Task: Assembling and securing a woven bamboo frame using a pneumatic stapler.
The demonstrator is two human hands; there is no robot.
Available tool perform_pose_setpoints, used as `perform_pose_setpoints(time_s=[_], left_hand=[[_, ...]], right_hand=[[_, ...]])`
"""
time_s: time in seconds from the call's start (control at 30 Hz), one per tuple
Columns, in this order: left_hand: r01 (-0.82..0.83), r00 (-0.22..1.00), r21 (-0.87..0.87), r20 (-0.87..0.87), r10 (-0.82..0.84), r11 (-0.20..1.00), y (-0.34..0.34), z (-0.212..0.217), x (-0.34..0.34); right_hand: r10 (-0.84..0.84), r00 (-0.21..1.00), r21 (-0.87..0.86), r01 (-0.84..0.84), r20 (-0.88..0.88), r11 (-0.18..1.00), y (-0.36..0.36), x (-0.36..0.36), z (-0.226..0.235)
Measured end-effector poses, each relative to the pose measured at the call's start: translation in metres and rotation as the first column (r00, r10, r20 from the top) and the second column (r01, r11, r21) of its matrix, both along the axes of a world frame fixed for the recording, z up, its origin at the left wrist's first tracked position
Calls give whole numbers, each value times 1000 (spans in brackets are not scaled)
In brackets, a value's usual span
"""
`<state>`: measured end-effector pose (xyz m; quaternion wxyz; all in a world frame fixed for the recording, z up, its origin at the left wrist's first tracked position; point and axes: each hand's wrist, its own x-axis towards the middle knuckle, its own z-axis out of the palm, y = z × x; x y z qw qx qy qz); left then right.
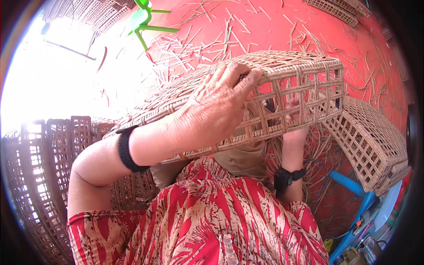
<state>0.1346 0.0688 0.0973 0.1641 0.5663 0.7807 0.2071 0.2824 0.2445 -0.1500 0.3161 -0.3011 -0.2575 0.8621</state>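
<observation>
A brown woven rattan basket (282,59) lies on its side across my lap, tilted, with an open lattice side facing me. My left hand (216,104) reaches over it from the left. Its fingers curl around the wrapped edge where the closely woven face meets the lattice, and the thumb presses the same edge. My right hand (295,112) is behind the lattice, at the basket's right end. Strands cover part of it; the fingers that show through the gaps are bent. Whatever they hold, if anything, is hidden.
Another rattan basket (364,137) lies to the right, beside a blue stool (353,185) with tools near it. Stacked baskets (57,150) stand at the left. Cut rattan strips (225,37) litter the red floor, and a green chair (140,20) stands at the far side.
</observation>
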Motion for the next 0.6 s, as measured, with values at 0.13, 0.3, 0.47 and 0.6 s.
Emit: perform_pose_setpoints(time_s=[0.13, 0.3, 0.47, 0.6], left_hand=[[-19, 983, 142, -176, 44, 990, 4, -26, 0], [-124, 982, 227, -112, 153, 966, 9, -45, -10], [-93, 996, 118, 13, 93, 989, 20, -41, -23], [-14, 1000, 68, -21, 15, 998, 17, -31, -34]], right_hand=[[-326, 943, -223, 334, 71, 916, 7, -1, 36], [56, 986, 65, -47, -157, 997, -20, -42, 26], [197, 974, 267, -161, -114, 950, -35, -87, 40], [368, 894, 365, -264, -255, 893, -45, -98, 47]])
